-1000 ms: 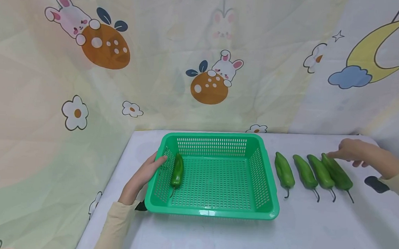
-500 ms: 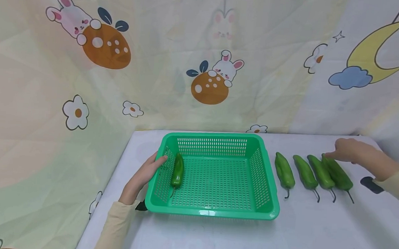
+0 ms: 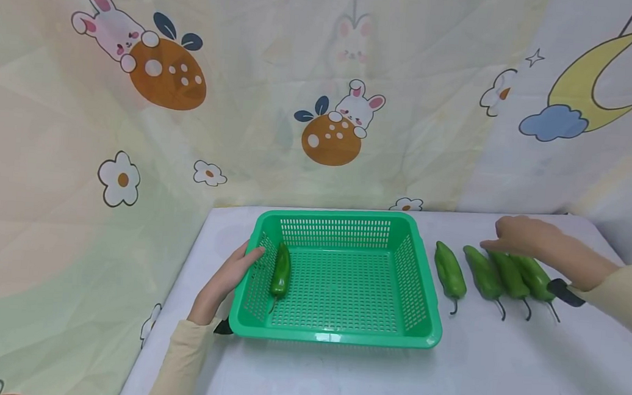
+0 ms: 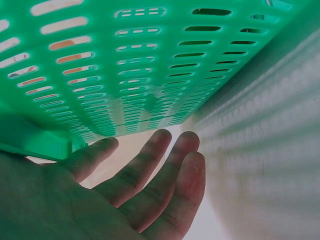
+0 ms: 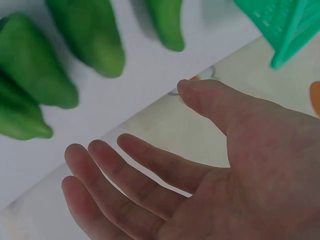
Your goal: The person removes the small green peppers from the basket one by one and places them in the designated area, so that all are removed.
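Observation:
My left hand [image 3: 230, 273] holds the left rim of a green plastic basket [image 3: 334, 337], thumb over the edge. In the left wrist view its other fingers [image 4: 167, 192] extend below the perforated wall [image 4: 140, 75]. One green chili pepper [image 3: 281, 271] lies inside the basket, along its left side. My right hand [image 3: 533, 240] hovers over the far ends of several green peppers on the table. Its fingers are loosely spread and hold nothing in the right wrist view. The nearest are the second pepper [image 3: 484, 273], the third pepper [image 3: 511, 278] and the rightmost pepper [image 3: 533, 279].
Another green pepper [image 3: 450, 271] lies between the basket and the hand. White cloth covers the table [image 3: 336, 382]. A printed curtain [image 3: 427, 107] with rabbits and flowers rises behind and on the left [image 3: 44, 233].
My right hand has moved left, from the rightmost pepper to above the second and third peppers. The left hand, basket and peppers have stayed in place.

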Tool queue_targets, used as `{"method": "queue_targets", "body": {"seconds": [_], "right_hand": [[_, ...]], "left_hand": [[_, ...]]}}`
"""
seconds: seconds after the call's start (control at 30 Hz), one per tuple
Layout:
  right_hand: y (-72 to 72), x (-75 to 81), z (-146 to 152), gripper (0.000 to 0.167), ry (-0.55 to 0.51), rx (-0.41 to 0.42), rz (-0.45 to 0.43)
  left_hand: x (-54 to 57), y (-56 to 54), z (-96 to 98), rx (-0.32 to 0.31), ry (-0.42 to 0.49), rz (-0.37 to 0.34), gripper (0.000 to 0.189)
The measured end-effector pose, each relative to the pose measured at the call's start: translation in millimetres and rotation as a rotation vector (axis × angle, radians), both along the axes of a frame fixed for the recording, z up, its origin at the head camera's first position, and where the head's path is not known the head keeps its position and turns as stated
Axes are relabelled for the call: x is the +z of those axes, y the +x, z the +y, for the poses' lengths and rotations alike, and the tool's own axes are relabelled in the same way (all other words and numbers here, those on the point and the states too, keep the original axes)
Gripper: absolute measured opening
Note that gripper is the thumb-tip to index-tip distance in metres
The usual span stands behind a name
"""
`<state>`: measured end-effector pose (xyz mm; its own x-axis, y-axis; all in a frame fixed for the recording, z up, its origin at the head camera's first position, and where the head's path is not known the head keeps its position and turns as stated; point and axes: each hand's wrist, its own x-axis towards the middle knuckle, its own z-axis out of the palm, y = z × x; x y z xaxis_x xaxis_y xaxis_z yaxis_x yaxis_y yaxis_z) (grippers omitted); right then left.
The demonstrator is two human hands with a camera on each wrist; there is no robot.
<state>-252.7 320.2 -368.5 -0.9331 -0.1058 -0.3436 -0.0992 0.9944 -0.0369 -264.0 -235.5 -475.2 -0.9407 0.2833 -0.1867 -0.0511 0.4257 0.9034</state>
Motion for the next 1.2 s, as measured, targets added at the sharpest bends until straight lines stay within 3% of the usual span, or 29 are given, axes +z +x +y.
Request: {"method": "queue_targets", "body": {"seconds": [0.23,0.53,0.77,1.0,1.2], "right_hand": [[0.2,5.8,-23,0.051,-0.017,0.053,0.041],[1.8,22.3,-55,0.055,-0.016,0.051,0.078],[-1.8,33.1,-85,0.055,-0.072,0.048,0.106],[-5.0,34.1,-121,0.053,-0.127,0.100,0.137],[-5.0,27.6,-151,0.048,-0.155,0.189,0.228]], "left_hand": [[-0.2,-0.2,0.5,0.005,0.002,-0.005,0.064],[3.3,1.3,1.1,-0.001,0.017,-0.007,0.064],[3.8,1.7,1.7,0.010,0.003,-0.017,0.064],[1.6,-0.5,1.7,0.013,-0.010,-0.017,0.062],[3.4,-0.1,2.0,0.001,-0.007,-0.008,0.062]]}}
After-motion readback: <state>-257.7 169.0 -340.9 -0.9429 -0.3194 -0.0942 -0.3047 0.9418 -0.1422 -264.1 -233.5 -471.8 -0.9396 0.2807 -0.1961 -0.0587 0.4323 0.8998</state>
